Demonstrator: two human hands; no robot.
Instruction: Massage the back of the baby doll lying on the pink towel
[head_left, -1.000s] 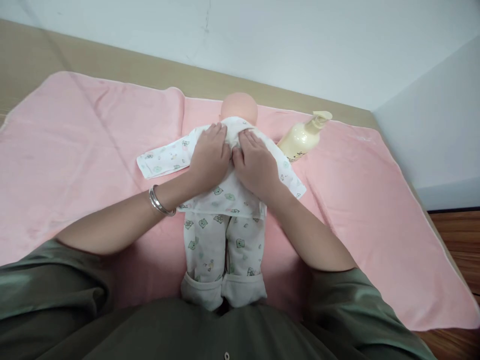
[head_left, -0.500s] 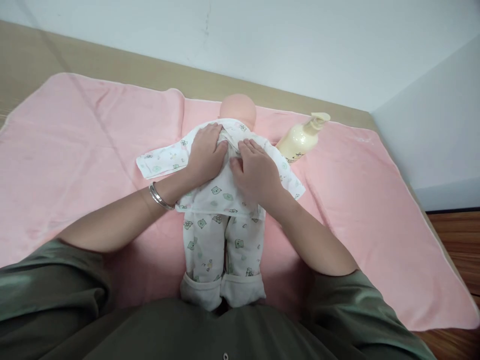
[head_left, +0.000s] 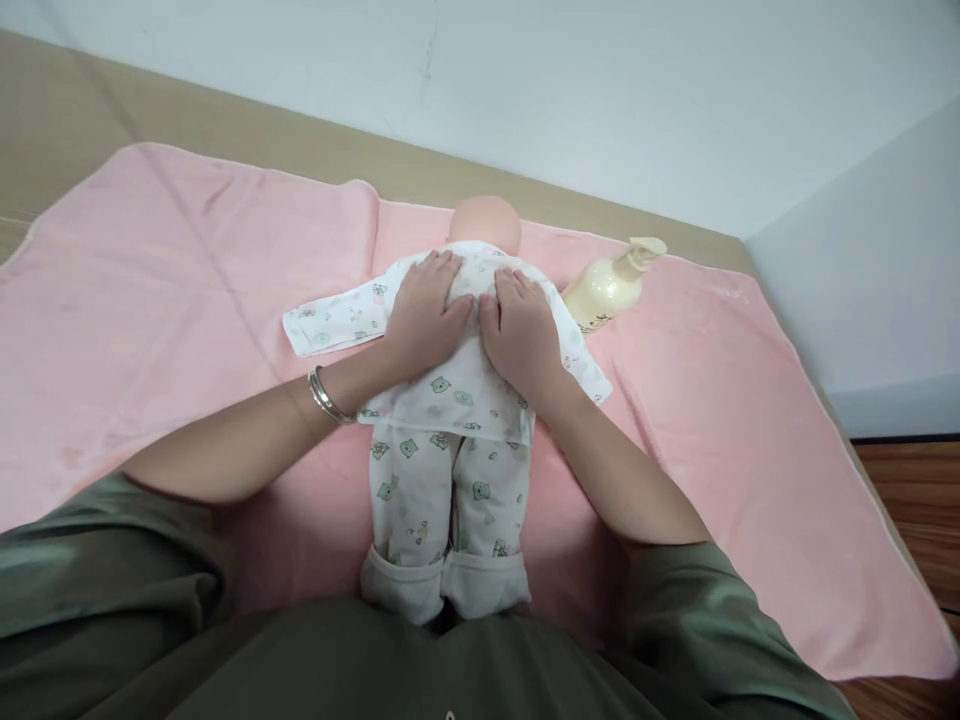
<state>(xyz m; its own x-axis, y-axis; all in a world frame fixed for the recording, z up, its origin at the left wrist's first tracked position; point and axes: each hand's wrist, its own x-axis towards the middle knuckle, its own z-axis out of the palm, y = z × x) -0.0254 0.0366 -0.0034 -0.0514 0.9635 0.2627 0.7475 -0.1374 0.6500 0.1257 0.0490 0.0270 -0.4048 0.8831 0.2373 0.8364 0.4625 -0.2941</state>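
A baby doll (head_left: pixel 486 220) lies with its bald head away from me, dressed in a white printed top (head_left: pixel 450 395) and matching trousers (head_left: pixel 420 490) with turned-up cuffs. My left hand (head_left: pixel 427 312) rests flat on the left side of the top, fingers stretched towards the doll's shoulder. On the right side, my right hand (head_left: pixel 521 332) lies flat too, its thumb near the other thumb at the middle. Neither hand grips anything. One sleeve spreads out to the left; the other slants down to the right, partly behind my wrist. The doll's face is not visible.
Beneath the doll spreads a pink blanket (head_left: pixel 750 450) on a tan surface (head_left: pixel 247 125). A pale yellow pump bottle (head_left: pixel 606 290) leans to the right of the doll. White walls (head_left: pixel 600 100) stand behind and to the right. Reddish-brown wood (head_left: pixel 915 510) shows at the right edge.
My hands have slid apart slightly across the top, the right one outward. The cloth between them, bunched near the neck before, now lies smoother. The view has shifted a little.
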